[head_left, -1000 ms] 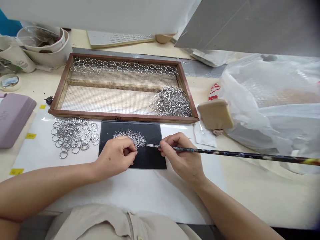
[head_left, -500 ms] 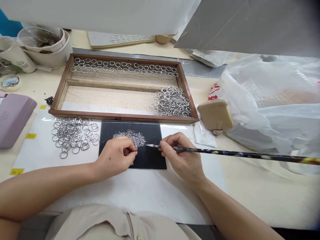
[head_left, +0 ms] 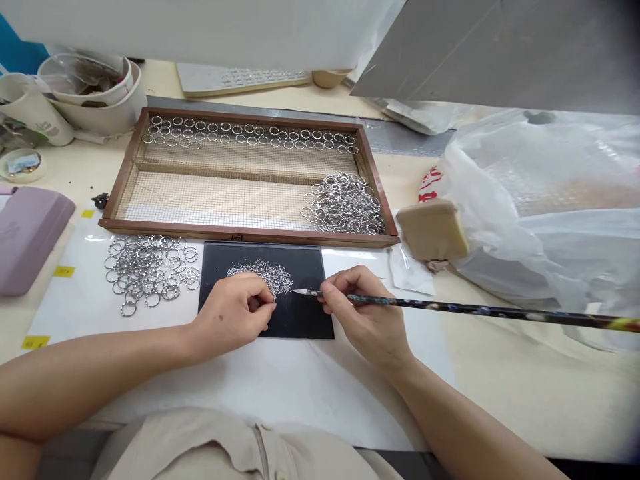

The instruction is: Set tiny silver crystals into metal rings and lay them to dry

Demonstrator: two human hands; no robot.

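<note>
My left hand (head_left: pixel 235 310) is closed in a pinch at the lower left of the black mat (head_left: pixel 305 320). A tiny bright bit shows at its fingertips; what they hold is mostly hidden. With my right hand (head_left: pixel 367 317) I grip a long, dark patterned pen (head_left: pixel 450 307) near its white pointed tip. That tip hovers at or just above the mat, beside a heap of tiny shiny stones (head_left: pixel 273 275); contact cannot be told. Left of the mat lies a pile of silver rings (head_left: pixel 145 267) on white paper.
Behind the mat stands a wooden-framed mesh tray (head_left: pixel 250 235), with rings in rows along its far side and a ring heap (head_left: pixel 345 203) at its right. A beige block (head_left: pixel 433 230) and plastic bags (head_left: pixel 540 180) lie right. A mauve case (head_left: pixel 33 240) and white tubs (head_left: pixel 107 107) are left.
The view has shifted very slightly. Both hands, the pen and the heaps otherwise keep their places.
</note>
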